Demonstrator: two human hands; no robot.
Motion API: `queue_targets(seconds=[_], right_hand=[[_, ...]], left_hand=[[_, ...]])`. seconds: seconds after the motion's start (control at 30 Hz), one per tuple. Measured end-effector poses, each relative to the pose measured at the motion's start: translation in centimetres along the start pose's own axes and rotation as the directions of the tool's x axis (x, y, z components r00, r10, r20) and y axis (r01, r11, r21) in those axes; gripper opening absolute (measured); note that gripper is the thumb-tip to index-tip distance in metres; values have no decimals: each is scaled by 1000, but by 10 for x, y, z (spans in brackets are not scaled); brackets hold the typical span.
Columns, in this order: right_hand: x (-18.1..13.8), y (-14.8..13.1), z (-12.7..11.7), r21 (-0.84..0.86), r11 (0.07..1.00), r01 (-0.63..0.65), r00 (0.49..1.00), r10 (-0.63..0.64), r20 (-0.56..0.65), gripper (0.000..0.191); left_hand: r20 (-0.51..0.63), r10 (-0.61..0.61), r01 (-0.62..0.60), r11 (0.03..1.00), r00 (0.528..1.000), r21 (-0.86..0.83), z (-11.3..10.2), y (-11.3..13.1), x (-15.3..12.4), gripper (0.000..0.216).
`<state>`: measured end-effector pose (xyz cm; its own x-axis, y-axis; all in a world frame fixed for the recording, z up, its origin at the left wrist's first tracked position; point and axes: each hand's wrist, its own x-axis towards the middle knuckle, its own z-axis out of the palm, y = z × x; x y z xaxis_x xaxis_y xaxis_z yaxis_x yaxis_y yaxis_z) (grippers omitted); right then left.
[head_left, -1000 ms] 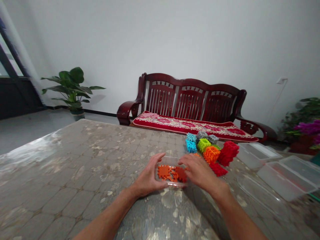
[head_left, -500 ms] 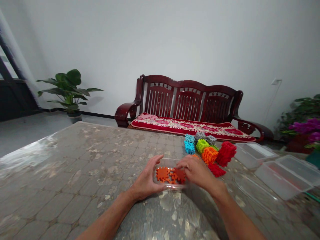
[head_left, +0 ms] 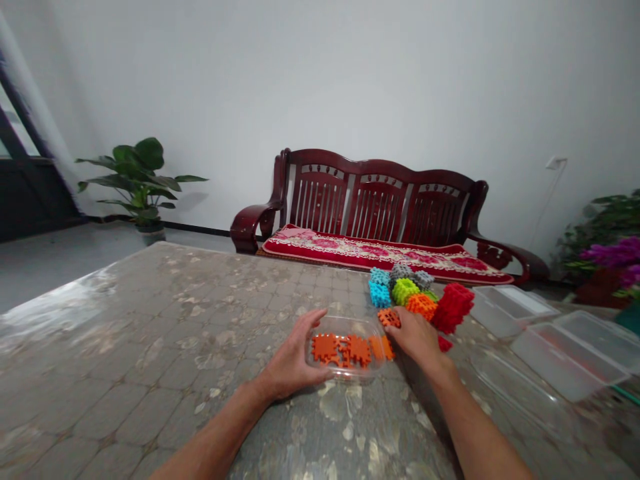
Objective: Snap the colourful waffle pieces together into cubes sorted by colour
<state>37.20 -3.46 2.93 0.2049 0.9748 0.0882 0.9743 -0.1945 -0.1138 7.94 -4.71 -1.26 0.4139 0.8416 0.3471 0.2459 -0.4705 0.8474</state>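
A small clear plastic box (head_left: 344,371) lies on the patterned table (head_left: 150,347) and holds several flat orange toothed pieces (head_left: 350,349). My left hand (head_left: 293,357) cups the box's left side. My right hand (head_left: 415,335) is at the box's right edge, its fingers pinching one orange piece (head_left: 389,317). Just beyond it stands a pile of toothed blocks: orange (head_left: 421,304), red (head_left: 454,306), green (head_left: 404,290), blue (head_left: 380,293) and grey (head_left: 411,274).
Clear plastic boxes and lids (head_left: 565,350) lie at the right of the table. Behind the table stands a dark wooden bench (head_left: 380,207) with a red cushion. A potted plant (head_left: 137,180) is at the left wall, and purple flowers (head_left: 617,257) are at the right.
My right hand has moved from over the box to its right edge and taken an orange piece from the pile. More orange pieces now show in the box. The left hand has stayed.
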Motion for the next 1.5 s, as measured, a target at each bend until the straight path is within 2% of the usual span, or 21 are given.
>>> queue_targets(seconds=[0.13,0.23,0.33,0.4,0.53,0.67,0.73,0.87,1.03,1.13,1.23,1.3,1.37,1.43,1.5], right_hand=[[1,0,-4,42,999,-11,999,13,-32,33],[3,-2,-11,244,969,24,997,-4,-83,41],[-3,-15,-22,518,837,177,984,-135,-118,55],[-14,-31,-30,607,747,270,959,-265,-101,56],[-38,-64,-34,600,703,382,878,-479,1,49],[-44,-82,-28,546,716,435,839,-542,42,45],[-43,-85,-25,558,708,433,819,-568,85,41],[-41,-86,-24,692,620,370,735,-651,191,37],[-41,-87,-23,617,664,422,781,-612,124,36],[-43,-90,-20,582,670,460,758,-638,134,38],[-43,-90,-18,620,624,476,732,-672,114,42],[-37,-84,-19,652,608,452,771,-635,58,42],[-27,-71,-21,649,644,406,855,-519,-20,38],[-14,-51,-23,596,729,337,930,-358,-87,35],[-3,-30,-22,487,838,245,969,-224,-102,36]], left_hand=[[-3,4,-4,1000,1000,-4,0,-1,0,99],[-10,7,-7,1000,1000,-11,0,0,0,99],[-10,2,-2,1000,1000,-19,0,4,0,99],[-7,1,-1,1000,1000,-24,-1,7,0,99],[-1,8,-8,999,1000,-46,0,8,1,98],[-5,11,-11,997,1000,-78,1,5,0,100],[-4,15,-15,997,1000,-80,1,4,0,100],[10,9,-8,997,1000,-73,1,2,0,101],[14,0,1,997,1000,-72,0,4,0,102],[12,1,-1,998,1000,-69,0,5,0,101],[12,-4,5,997,1000,-73,0,6,0,101],[10,-6,7,997,1000,-75,0,5,0,100],[9,-5,6,998,1000,-70,1,5,0,99],[5,-5,5,998,1000,-66,1,4,0,99],[2,-5,5,998,1000,-66,1,4,0,100]])
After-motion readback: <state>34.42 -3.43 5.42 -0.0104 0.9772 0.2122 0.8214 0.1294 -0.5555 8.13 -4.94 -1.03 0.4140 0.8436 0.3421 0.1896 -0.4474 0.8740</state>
